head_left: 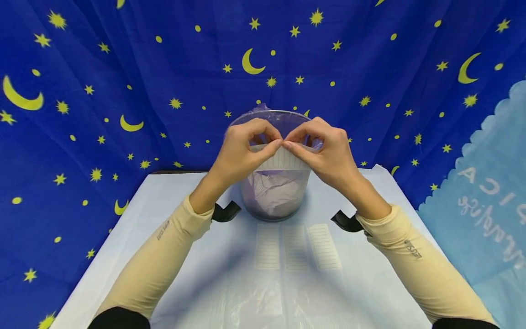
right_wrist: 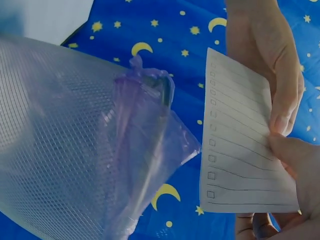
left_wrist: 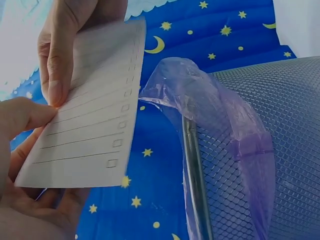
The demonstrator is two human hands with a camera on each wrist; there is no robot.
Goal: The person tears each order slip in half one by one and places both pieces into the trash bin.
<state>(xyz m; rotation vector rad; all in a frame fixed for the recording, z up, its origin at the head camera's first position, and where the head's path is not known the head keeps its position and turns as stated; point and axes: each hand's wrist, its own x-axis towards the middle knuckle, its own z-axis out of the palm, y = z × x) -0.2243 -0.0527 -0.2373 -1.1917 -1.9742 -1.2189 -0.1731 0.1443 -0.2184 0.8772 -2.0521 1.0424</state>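
Note:
Both hands hold one lined paper slip [head_left: 283, 160] with a column of small checkboxes, close over the near rim of a mesh wastebasket [head_left: 273, 196]. My left hand [head_left: 248, 144] pinches the slip's edge between thumb and fingers. Beside it, thumb tips nearly together, my right hand [head_left: 320, 146] pinches the same edge. In the left wrist view the slip [left_wrist: 95, 120] looks whole, with the fingers partly hidden behind it. A thin purple plastic bag [right_wrist: 145, 135] lines the basket and folds over its rim. Crumpled pale material shows through the mesh.
Three more lined slips lie on the white table in front of the basket: a left slip [head_left: 267, 247], a middle slip [head_left: 295, 247] and a slightly tilted right slip [head_left: 324, 246]. A blue star-and-moon cloth [head_left: 205, 55] hangs behind. A light blue scalloped cloth [head_left: 493, 192] hangs at right.

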